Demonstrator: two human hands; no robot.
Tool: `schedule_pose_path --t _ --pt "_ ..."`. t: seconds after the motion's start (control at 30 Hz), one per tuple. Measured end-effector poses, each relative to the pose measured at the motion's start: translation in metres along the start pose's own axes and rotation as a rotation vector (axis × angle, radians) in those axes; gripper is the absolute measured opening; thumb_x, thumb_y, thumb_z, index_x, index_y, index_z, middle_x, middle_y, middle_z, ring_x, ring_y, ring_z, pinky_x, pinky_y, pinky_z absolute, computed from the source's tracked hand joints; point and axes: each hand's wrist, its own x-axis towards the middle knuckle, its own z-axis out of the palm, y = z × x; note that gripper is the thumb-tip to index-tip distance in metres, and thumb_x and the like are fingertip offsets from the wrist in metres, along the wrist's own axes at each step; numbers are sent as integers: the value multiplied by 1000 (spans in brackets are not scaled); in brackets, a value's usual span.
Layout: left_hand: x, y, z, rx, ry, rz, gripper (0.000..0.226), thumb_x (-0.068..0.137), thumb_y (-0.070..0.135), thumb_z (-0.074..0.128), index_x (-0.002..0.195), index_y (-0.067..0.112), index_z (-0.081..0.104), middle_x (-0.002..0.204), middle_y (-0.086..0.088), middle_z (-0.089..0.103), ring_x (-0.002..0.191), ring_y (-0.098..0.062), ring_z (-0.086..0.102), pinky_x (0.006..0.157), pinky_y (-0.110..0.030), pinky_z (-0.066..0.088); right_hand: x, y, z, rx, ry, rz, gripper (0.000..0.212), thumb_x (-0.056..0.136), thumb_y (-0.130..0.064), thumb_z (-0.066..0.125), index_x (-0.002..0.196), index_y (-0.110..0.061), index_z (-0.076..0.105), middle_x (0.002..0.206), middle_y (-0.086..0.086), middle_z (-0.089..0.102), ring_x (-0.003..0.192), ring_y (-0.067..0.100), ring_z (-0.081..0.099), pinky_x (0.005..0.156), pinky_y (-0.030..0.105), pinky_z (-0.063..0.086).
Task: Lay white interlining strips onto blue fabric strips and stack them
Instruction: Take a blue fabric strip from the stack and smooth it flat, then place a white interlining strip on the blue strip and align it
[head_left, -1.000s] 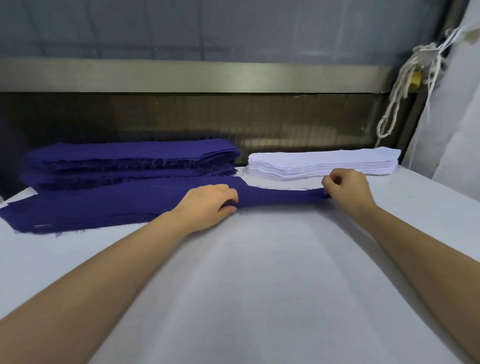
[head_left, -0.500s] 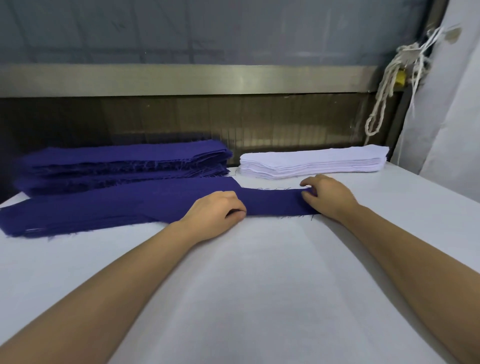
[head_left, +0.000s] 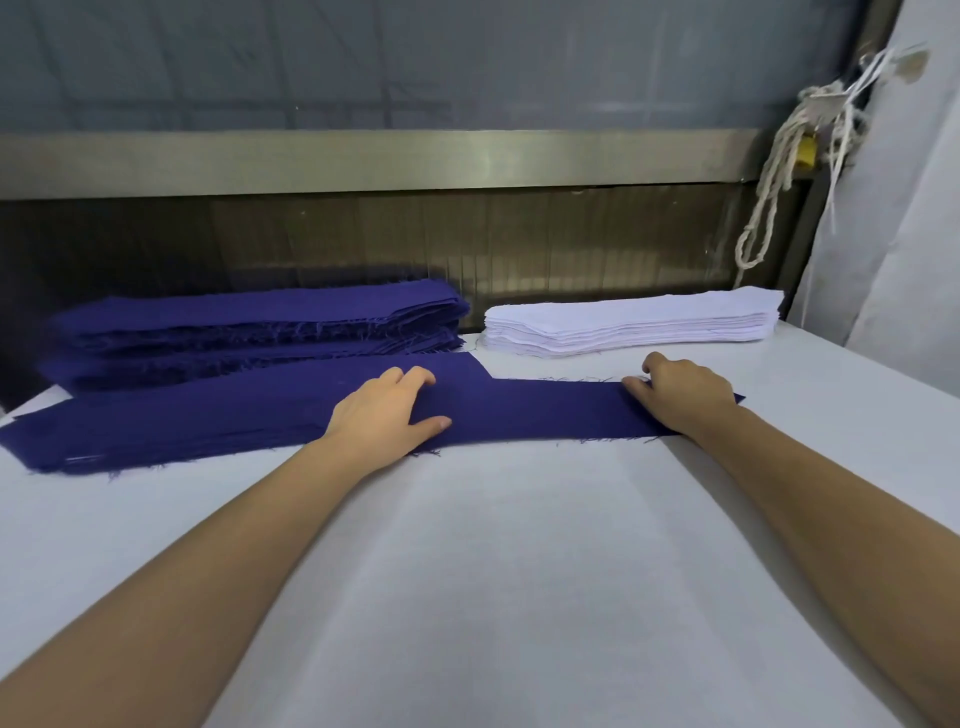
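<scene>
The left hand (head_left: 384, 410) and right hand (head_left: 680, 389) press flat, fingers spread, on a blue fabric strip (head_left: 545, 410) on the counter (head_left: 493, 571).

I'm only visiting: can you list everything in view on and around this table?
Blue fabric strip: one, dark blue, flat mid-table, under both hands.
Blue fabric stack: one, dark blue, back left.
Low blue pile: one, dark blue, left, in front of the stack.
White interlining stack: one, white, back right.
Table: one, white-covered, foreground.
Metal rail: one, grey, behind the table.
Rope: one bundle, off-white, hanging upper right.
Left hand: one, fingers flat on the strip.
Right hand: one, resting on the strip's right end.
</scene>
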Motion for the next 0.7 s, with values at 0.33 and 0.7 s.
schedule_pose_path --t 0.33,0.7 --pt "-5 17 0 88 -3 89 53 86 62 47 130 34 35 83 10 46 79 -16 47 67 -29 37 3 13 -5 -45 -40 119 41 98 -43 35 114 -6 45 112 13 59 92 30 51 72 33 35" --pt "1 23 4 37 76 126 47 91 59 38 125 28 44 93 8 52 90 -16 52 66 -30 40 11 0 -11 -79 68 50 37 98 -36 37 122 -8 44 111 15 60 100 33 55 70 34 36"
